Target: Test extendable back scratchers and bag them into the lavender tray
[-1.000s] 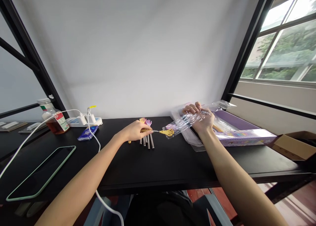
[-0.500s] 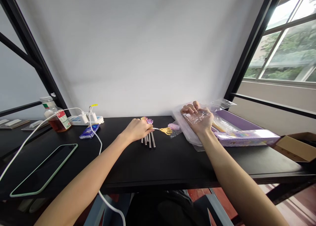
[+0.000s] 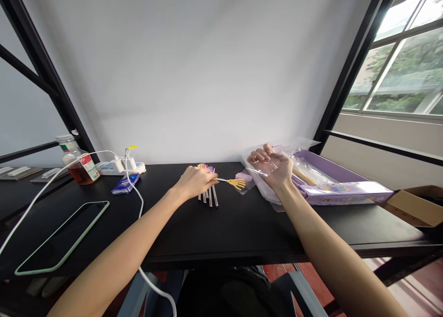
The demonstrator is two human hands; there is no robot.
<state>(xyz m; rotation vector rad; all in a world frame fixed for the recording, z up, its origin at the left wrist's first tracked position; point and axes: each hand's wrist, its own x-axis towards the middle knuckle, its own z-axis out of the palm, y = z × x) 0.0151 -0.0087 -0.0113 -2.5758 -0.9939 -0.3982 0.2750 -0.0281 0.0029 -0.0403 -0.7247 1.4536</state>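
My left hand (image 3: 196, 182) rests over a row of metal-stemmed mini back scratchers (image 3: 207, 194) with coloured hand-shaped heads. It pinches the thin stem of a yellow-headed scratcher (image 3: 237, 183), whose head points right. A small clear bag (image 3: 245, 182) with something pink in it lies just beyond that head. My right hand (image 3: 272, 167) has its fingers curled on a large clear plastic bag (image 3: 263, 188), which lies over the left end of a long purple box (image 3: 346, 192).
The black table (image 3: 242, 234) holds a dark phone with a pale green case (image 3: 62, 237), a blue packet (image 3: 125, 183), a bottle of amber liquid (image 3: 79, 168), and a white power strip (image 3: 119, 168) with a white cable. A cardboard box (image 3: 413, 211) sits at the right edge.
My right hand has shifted slightly left and turned, gathering the clear bag. The yellow-headed scratcher has moved slightly right with my left hand.
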